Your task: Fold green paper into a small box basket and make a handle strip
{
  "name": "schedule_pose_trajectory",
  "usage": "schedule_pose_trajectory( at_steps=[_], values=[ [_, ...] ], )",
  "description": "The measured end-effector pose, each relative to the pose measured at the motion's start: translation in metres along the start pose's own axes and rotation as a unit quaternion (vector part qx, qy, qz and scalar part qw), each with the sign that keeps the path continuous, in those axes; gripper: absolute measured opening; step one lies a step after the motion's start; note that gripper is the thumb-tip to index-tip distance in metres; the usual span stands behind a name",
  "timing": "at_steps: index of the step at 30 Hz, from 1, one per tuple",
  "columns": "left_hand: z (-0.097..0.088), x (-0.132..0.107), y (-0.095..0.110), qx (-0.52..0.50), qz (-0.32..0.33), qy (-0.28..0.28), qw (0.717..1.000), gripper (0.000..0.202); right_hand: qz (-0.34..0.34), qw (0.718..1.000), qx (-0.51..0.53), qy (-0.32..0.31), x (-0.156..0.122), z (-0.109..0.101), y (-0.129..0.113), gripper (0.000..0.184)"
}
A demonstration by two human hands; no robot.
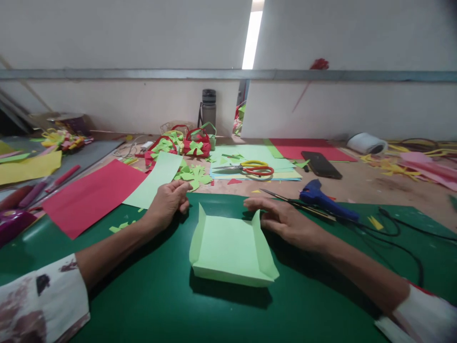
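A light green sheet of paper folded into a shallow tray (230, 243) rests on the green mat, its near edge and two sides standing up. To its left, my left hand (168, 202) is closed with the fingers curled in, and nothing shows in them. My right hand (285, 219) lies just right of the folded paper, fingers stretched toward its far right corner; I cannot tell if they touch it. Close beyond the right hand are a pair of dark scissors (296, 202) and a blue glue gun (326, 200).
Red paper (98, 195) and a pale green sheet (155, 178) lie left. Beyond the green mat (150, 305) are red-and-yellow-handled scissors (250, 167) on stacked paper, small paper baskets (196, 143), a phone (321, 164) and a bottle (209, 107). A black cable (403, 247) crosses the right side.
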State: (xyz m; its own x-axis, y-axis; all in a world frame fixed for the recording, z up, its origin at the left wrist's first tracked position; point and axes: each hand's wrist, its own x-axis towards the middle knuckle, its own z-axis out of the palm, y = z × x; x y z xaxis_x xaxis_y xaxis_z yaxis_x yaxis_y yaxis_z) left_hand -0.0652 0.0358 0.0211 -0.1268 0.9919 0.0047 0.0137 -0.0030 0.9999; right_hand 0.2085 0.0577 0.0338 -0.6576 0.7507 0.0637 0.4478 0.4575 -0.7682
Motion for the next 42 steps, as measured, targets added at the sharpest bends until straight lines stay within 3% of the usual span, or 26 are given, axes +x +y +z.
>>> schedule_pose_trajectory(
  at_steps=[2, 4, 6, 8, 11, 13, 15, 16, 18, 21, 25, 29, 36, 40, 42],
  values=[
    [-0.002, 0.001, 0.005, 0.035, 0.022, 0.022, 0.999, 0.019, -0.007, 0.998, 0.014, -0.053, 0.002, -0.004, 0.0, 0.026],
    [-0.006, 0.003, 0.012, 0.061, 0.042, 0.033, 0.997, 0.029, -0.005, 0.998, 0.025, -0.062, 0.004, -0.005, -0.001, 0.01],
    [-0.011, 0.003, 0.019, 0.098, 0.082, 0.051, 0.99, 0.037, 0.014, 0.999, 0.021, -0.024, 0.004, 0.0, -0.003, 0.006],
    [-0.016, -0.002, 0.028, 0.168, 0.175, 0.086, 0.966, 0.039, 0.039, 0.999, 0.005, 0.036, 0.002, 0.008, -0.007, 0.009],
    [-0.018, -0.026, 0.038, 0.297, 0.391, 0.113, 0.864, 0.045, 0.058, 0.992, -0.026, 0.106, -0.003, 0.024, -0.016, 0.011],
    [-0.013, -0.051, 0.038, 0.369, 0.497, 0.077, 0.781, 0.053, 0.058, 0.991, -0.041, 0.113, -0.006, 0.033, -0.022, 0.01],
    [-0.002, -0.076, 0.032, 0.434, 0.529, -0.04, 0.728, 0.045, 0.054, 0.992, -0.058, 0.097, -0.007, 0.039, -0.027, 0.011],
    [0.004, -0.085, 0.026, 0.467, 0.532, -0.079, 0.701, 0.037, 0.05, 0.993, -0.07, 0.087, -0.007, 0.04, -0.028, 0.013],
    [0.015, -0.094, 0.014, 0.501, 0.523, -0.125, 0.678, 0.022, 0.039, 0.992, -0.096, 0.069, -0.006, 0.04, -0.029, 0.017],
    [0.025, -0.088, -0.001, 0.546, 0.485, -0.156, 0.665, 0.013, 0.049, 0.989, -0.122, 0.069, -0.004, 0.036, -0.029, 0.013],
    [0.033, -0.069, -0.007, 0.55, 0.481, -0.196, 0.654, 0.021, 0.081, 0.984, -0.141, 0.068, -0.003, 0.032, -0.027, 0.03],
    [0.043, -0.063, -0.01, 0.546, 0.451, -0.244, 0.663, 0.034, 0.079, 0.984, -0.149, 0.051, -0.004, 0.033, -0.023, 0.041],
    [0.043, -0.064, -0.011, 0.568, 0.443, -0.218, 0.658, 0.04, 0.057, 0.992, -0.094, 0.058, 0.004, 0.042, -0.022, 0.042],
    [0.041, -0.061, -0.011, 0.561, 0.409, -0.256, 0.672, 0.043, 0.046, 0.99, -0.108, 0.082, 0.006, 0.04, -0.019, 0.046],
    [0.041, -0.06, -0.012, 0.554, 0.393, -0.273, 0.681, 0.041, 0.009, 0.981, -0.161, 0.11, 0.002, 0.034, -0.015, 0.044]
  ],
)
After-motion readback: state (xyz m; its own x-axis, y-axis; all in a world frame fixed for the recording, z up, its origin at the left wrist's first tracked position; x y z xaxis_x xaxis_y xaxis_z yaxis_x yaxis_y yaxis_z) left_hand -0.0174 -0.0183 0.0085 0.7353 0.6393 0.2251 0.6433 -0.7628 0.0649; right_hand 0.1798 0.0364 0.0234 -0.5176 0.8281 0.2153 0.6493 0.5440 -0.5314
